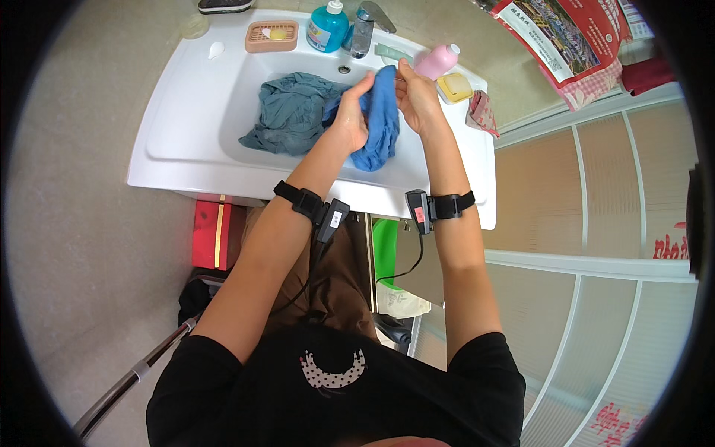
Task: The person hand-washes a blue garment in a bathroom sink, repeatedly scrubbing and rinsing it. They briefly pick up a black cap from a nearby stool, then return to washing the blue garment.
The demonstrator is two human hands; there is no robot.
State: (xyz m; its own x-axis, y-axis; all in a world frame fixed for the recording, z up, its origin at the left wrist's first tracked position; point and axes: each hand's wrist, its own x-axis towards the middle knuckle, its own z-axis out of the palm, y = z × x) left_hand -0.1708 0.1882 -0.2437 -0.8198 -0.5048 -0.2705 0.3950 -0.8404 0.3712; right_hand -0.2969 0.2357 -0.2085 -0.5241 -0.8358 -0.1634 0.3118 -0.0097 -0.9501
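Observation:
Over the basin of a white washbasin [184, 117], my left hand [354, 114] holds the left side of a bunched blue cloth [381, 125], thumb pointing up. My right hand [414, 98] is at the cloth's upper right edge with its fingers curled; whether it grips the fabric is not clear. The blue cloth hangs down into the basin. A grey-green cloth [296, 112] lies crumpled and wet-looking in the basin, left of my left hand. Some darker blue fabric shows between the two, partly hidden by my left hand.
Along the back rim stand a pink soap dish [271, 46], a blue pump bottle [325, 31], a metal faucet [363, 33] and a pink bottle [438, 61]. A yellow soap box [455, 88] and a patterned cloth [482, 113] sit at right. Wrist-worn devices have dangling cables.

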